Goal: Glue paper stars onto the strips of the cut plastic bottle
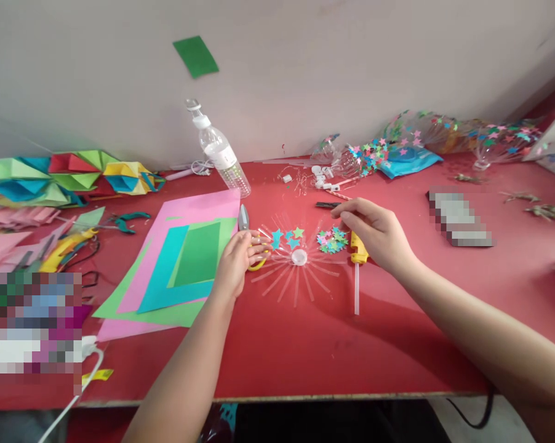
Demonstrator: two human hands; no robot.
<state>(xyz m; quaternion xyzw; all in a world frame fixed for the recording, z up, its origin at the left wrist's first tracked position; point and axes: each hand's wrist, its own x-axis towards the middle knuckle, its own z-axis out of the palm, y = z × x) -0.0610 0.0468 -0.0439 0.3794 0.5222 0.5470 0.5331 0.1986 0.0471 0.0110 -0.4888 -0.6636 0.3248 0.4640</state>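
A round fan of clear plastic strips [296,289] spreads on the red table around a small pale disc [299,257]. Blue and green paper stars [287,237] lie on strips left of the disc. My left hand [238,261] has its fingers loosely stretched beside the strip ends, over yellow-handled scissors [258,265]. My right hand [374,234] hovers above a yellow glue gun [359,248] with a clear glue stick in it. Its thumb and forefinger are pinched together; anything between them is too small to make out. A heap of paper stars [331,240] sits left of the glue gun.
Coloured paper sheets [197,258] are stacked at left, near teal-handled pliers [132,221]. A clear bottle [224,160] stands behind them. Folded paper decorations [69,175] lie far left. Finished star strips [370,154] and a blue packet [409,162] line the wall. A phone [459,218] rests at right.
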